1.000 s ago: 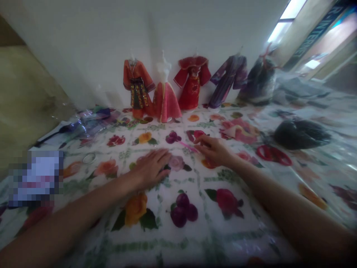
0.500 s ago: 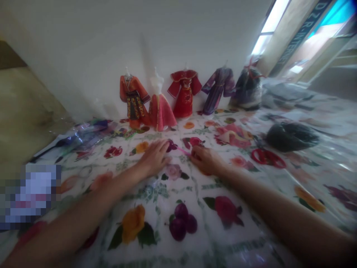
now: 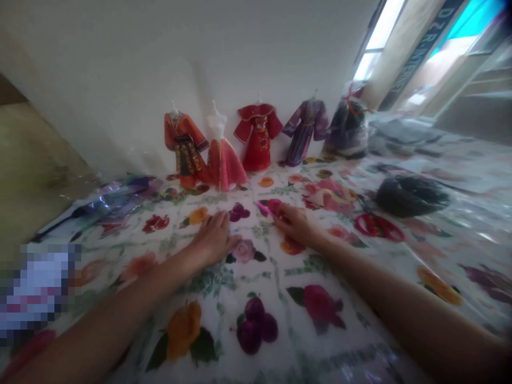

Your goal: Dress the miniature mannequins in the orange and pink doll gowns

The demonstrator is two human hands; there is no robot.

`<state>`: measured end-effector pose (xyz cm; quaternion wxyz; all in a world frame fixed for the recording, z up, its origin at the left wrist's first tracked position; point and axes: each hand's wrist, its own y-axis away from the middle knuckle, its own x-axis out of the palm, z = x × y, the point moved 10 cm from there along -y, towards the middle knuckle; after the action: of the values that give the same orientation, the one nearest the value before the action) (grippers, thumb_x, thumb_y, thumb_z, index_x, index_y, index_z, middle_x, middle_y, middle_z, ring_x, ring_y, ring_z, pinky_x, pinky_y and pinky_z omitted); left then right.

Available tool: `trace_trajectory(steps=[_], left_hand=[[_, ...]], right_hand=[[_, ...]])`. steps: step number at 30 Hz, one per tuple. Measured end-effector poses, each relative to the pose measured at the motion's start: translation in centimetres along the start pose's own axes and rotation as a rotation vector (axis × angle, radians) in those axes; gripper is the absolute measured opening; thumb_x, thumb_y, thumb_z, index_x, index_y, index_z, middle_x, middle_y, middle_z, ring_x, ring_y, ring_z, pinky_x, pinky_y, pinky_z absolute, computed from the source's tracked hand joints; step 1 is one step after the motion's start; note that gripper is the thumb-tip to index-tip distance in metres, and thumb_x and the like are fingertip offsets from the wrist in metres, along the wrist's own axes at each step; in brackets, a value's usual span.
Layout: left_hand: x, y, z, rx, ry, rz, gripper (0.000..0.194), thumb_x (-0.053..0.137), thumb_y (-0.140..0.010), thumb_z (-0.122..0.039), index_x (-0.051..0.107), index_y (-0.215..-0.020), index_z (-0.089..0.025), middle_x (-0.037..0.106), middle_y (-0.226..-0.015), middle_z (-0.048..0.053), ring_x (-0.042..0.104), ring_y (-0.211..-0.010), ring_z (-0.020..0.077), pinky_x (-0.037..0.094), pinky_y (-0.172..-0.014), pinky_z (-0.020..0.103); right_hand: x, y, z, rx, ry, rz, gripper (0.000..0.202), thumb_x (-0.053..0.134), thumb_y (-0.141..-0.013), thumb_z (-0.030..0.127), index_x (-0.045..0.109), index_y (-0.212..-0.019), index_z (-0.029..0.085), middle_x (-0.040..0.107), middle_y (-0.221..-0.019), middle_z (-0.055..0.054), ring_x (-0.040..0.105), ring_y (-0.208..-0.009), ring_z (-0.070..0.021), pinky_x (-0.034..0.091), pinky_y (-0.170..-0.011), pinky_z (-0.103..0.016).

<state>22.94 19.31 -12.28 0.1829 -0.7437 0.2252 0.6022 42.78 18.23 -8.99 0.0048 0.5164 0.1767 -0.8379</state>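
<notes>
My right hand (image 3: 296, 225) is closed around a slim pink stick-like tool (image 3: 264, 208), whose tip points up and to the left; its exact kind is too blurred to tell. My left hand (image 3: 214, 237) lies flat on the flowered tablecloth (image 3: 256, 282), fingers stretched out and thumb apart, with no object visible under it. Behind the hands stands a small mannequin in a pink skirt (image 3: 226, 165) with a bare white top. To the right of my right hand lie scissors with red handles (image 3: 378, 228) and a folded piece of pink and yellow cloth (image 3: 332, 194).
Along the wall stand other small mannequins in an orange outfit (image 3: 186, 141), a red robe (image 3: 258, 136) and a purple robe (image 3: 307, 128). A dark plastic-wrapped bundle (image 3: 412, 196) rests at the right. Clear plastic packaging (image 3: 124, 200) lies at the back left.
My right hand has lifted the pink tool's tip up, away from my left hand. My left hand has shifted slightly left and toward me. The camera view has turned slightly.
</notes>
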Motion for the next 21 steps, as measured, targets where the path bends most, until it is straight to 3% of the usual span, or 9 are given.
trace_trajectory(steps=[3,6,10,15,18,21], left_hand=[[-1.0,2.3,1.2,-0.011,0.032,-0.030,0.068,0.044,-0.093,-0.050,0.041,-0.143,-0.004,0.037,-0.153,0.028,0.031,-0.145,0.0403,0.024,-0.117,0.059],[-2.7,3.4,2.4,-0.005,0.101,-0.102,0.055,0.042,-0.095,-0.045,0.049,-0.138,-0.011,0.048,-0.147,0.021,0.042,-0.140,0.0346,0.033,-0.115,0.053],[-5.1,4.1,4.9,-0.025,0.211,-0.253,0.036,0.041,-0.097,-0.032,0.064,-0.120,-0.017,0.069,-0.124,0.011,0.064,-0.115,0.0252,0.051,-0.101,0.041],[-6.2,4.7,7.3,-0.089,0.301,-0.406,0.024,0.052,-0.094,-0.031,0.070,-0.104,-0.020,0.077,-0.102,0.004,0.072,-0.092,0.0191,0.057,-0.086,0.032],[-6.2,4.5,6.9,-0.080,0.303,-0.428,0.019,0.056,-0.093,-0.031,0.071,-0.099,-0.021,0.077,-0.097,0.003,0.072,-0.084,0.0181,0.057,-0.082,0.032],[-5.8,4.1,4.8,-0.014,0.268,-0.394,0.017,0.055,-0.093,-0.028,0.069,-0.096,-0.018,0.075,-0.095,0.005,0.071,-0.085,0.0193,0.057,-0.082,0.035]], right_hand=[[0.1,0.0,0.0,-0.015,-0.017,-0.011,0.014,0.053,-0.089,0.034,0.053,-0.082,0.021,0.061,-0.068,0.000,0.053,-0.058,-0.0135,0.035,-0.058,-0.025],[0.1,0.0,0.0,-0.025,-0.027,-0.032,0.013,0.054,-0.089,0.033,0.054,-0.084,0.021,0.058,-0.064,0.001,0.053,-0.056,-0.0132,0.036,-0.057,-0.025],[0.1,0.1,-0.1,-0.033,-0.033,-0.054,0.013,0.055,-0.088,0.034,0.054,-0.085,0.022,0.056,-0.061,0.002,0.052,-0.053,-0.0129,0.036,-0.055,-0.025],[0.3,0.1,0.0,-0.049,-0.040,-0.046,0.013,0.055,-0.088,0.034,0.054,-0.084,0.022,0.056,-0.060,0.003,0.052,-0.052,-0.0127,0.037,-0.054,-0.025],[0.4,0.1,0.1,-0.056,-0.044,-0.037,0.013,0.054,-0.088,0.035,0.055,-0.085,0.022,0.057,-0.061,0.003,0.053,-0.053,-0.0131,0.038,-0.055,-0.025],[0.4,0.1,-0.1,-0.045,-0.052,-0.026,0.012,0.054,-0.089,0.035,0.055,-0.086,0.023,0.057,-0.060,0.003,0.053,-0.052,-0.0132,0.039,-0.055,-0.026]])
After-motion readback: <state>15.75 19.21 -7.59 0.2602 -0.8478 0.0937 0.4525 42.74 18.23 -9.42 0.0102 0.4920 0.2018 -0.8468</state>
